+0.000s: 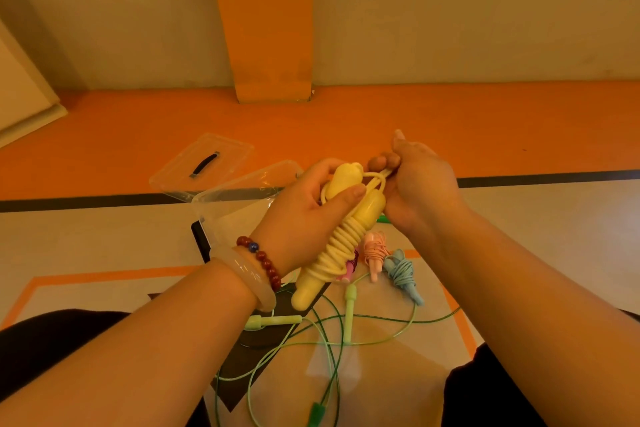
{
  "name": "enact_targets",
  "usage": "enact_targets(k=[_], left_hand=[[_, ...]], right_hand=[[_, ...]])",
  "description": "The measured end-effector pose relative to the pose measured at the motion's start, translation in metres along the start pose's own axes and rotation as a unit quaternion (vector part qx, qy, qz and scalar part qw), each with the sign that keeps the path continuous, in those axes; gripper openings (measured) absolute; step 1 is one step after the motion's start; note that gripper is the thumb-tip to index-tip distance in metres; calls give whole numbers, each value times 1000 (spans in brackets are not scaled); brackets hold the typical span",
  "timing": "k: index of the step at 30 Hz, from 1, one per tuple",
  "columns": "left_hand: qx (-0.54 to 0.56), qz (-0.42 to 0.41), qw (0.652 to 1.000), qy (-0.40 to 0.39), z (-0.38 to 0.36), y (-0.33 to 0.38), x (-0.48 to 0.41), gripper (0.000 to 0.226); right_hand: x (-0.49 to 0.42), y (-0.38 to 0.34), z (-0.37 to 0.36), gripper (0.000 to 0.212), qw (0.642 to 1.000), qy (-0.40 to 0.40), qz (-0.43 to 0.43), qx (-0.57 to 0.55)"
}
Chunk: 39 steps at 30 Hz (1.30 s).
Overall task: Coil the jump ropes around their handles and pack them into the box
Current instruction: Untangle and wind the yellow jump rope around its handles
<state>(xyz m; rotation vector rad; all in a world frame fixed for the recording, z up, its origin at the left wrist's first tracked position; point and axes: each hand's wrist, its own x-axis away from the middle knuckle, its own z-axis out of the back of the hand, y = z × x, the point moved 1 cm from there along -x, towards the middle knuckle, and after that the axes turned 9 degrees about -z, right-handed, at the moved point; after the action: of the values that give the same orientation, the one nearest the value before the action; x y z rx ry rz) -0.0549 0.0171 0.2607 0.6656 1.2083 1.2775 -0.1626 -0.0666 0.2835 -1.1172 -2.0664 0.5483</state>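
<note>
Yellow jump rope [341, 246] gripped by left hand [304, 215] | right hand [415, 184] pinches its loose loop

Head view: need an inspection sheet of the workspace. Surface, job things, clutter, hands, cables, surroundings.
Surface: floor, orange and pale with a black line.
Job's things: yellow jump rope mostly coiled round its handles, held up; pink jump rope and blue jump rope coiled on the floor; light green jump rope uncoiled, sprawled; dark green handle at the bottom edge; clear box open, its lid lying behind.
Clutter: nothing seen.
Hands: left hand grips the yellow handles; right hand pinches the loose loops with its fingers.
Cables: nothing seen.
Surroundings: wall with an orange column.
</note>
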Motion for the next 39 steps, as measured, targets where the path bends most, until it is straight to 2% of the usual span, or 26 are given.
enact_targets(k=[3,6,9,17,22,28,32,36,39], left_hand=[[17,27,999,-4,-5,-1,0,18],[66,62,996,-11,1,-7,-2,22],[89,68,993,-23,6,-8,-1,11],[41,64,997,23,-7,-1,-3,14],[57,92,994,33,-12,-7,-2,17],[78,133,987,37,-19,-14,-3,17],[107,173,979,28,-18,-19,0,14],[156,187,968,68,-11,-22,1,20],[175,218,951,129,-4,-30,1,18]], right_hand=[[-5,-1,3,23,999,1,7,33],[-7,-3,8,22,992,-57,4,116],[-6,4,12,23,970,-114,11,215],[4,20,3,26,973,-147,-3,180],[4,17,7,27,967,-91,58,231],[-5,14,14,32,983,-15,52,177],[-6,15,17,28,977,-40,35,204],[-3,22,18,19,930,-64,73,355],[-2,29,19,38,841,-64,138,519]])
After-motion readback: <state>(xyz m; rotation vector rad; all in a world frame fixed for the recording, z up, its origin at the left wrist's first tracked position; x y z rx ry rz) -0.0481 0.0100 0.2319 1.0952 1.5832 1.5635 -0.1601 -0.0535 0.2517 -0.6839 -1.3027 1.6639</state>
